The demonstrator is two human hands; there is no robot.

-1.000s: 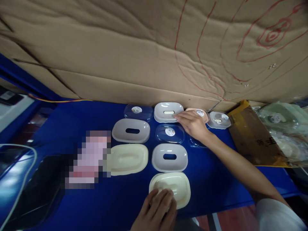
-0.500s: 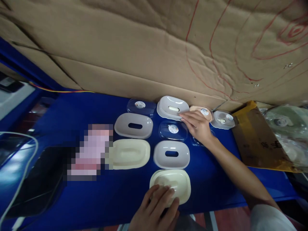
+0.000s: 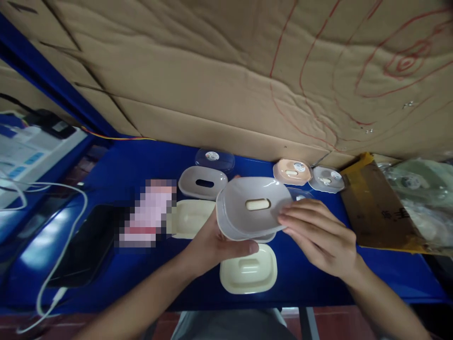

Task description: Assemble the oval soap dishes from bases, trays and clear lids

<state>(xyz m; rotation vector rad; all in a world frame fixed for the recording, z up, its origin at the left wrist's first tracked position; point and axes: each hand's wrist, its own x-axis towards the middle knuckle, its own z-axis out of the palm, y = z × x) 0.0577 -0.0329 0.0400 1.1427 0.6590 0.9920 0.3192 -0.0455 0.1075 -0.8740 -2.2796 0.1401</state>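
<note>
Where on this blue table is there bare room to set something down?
Bare table shows between the nearest cream dish and the right forearm, and left of the rear clear lid. The middle is crowded with dishes, around the held grey dish.

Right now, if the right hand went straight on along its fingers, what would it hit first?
The right hand would meet the raised grey dish first: its fingertips look to be at the dish's end, across from the left hand. Depth is unclear, so contact isn't certain.
</note>
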